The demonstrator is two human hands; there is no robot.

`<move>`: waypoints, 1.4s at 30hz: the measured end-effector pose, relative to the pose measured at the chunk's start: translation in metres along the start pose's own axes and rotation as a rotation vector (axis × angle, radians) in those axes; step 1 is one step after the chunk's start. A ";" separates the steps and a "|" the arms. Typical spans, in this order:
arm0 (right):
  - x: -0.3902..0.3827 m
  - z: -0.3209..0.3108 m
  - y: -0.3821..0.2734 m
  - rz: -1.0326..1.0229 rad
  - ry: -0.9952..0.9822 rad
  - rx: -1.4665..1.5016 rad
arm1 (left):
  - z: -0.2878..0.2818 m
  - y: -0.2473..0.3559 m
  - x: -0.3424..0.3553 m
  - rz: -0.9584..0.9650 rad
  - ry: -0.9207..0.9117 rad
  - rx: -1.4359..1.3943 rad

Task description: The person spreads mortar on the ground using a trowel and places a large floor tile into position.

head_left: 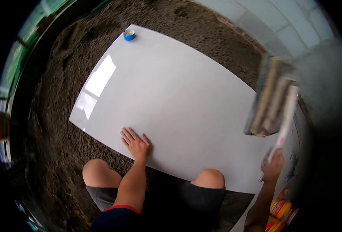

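Note:
A large, glossy white tile (178, 92) lies on rough brown mortar in front of my knees. My left hand (136, 144) rests flat on it near its near-left edge, fingers stretched out, holding nothing. Over at the right, my right hand (273, 166) is closed around the white handle of a mallet-like tool (269, 102). Its broad, blocky head has grey, tan and brown layers, blurred by motion, and appears raised above the tile's right side. At the tile's far-left corner sits a small round blue thing (129, 36) with a pale top.
Brown mortar bed (58, 112) surrounds the tile on the left and far sides. A pale block wall (279, 27) stands at the upper right. Yellow and red containers (280, 209) are at the lower right. Green sheeting (18, 62) shows at the far left.

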State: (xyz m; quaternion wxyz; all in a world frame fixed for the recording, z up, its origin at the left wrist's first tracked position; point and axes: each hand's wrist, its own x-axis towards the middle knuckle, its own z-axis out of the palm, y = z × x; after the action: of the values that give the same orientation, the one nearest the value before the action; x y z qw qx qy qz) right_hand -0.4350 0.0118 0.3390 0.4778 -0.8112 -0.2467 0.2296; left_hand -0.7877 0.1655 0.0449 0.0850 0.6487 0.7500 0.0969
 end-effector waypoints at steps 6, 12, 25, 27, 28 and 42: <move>-0.008 0.012 0.186 -0.488 -0.064 -0.426 | 0.007 -0.001 0.000 -0.037 -0.043 -0.002; 0.058 0.118 0.145 0.197 -0.459 -0.701 | 0.014 0.000 -0.011 -0.042 -0.079 -0.029; 0.042 0.115 0.175 -0.702 -0.406 -0.600 | 0.007 0.006 0.013 -0.057 -0.051 -0.127; 0.048 0.148 0.176 -0.110 -0.597 -0.861 | 0.010 0.007 0.013 -0.039 -0.062 -0.132; 0.078 0.159 0.170 -0.233 -0.596 -0.907 | 0.007 0.012 0.015 -0.033 -0.056 -0.164; 0.075 0.183 0.125 -0.612 -0.501 -0.512 | 0.006 0.007 0.012 -0.064 -0.139 -0.137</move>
State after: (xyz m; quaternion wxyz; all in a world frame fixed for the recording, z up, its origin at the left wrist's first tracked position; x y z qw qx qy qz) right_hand -0.4653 0.1267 0.1378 0.2339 -0.7125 -0.6310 0.1989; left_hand -0.7812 0.1790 0.0407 0.1843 0.6224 0.7541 0.1000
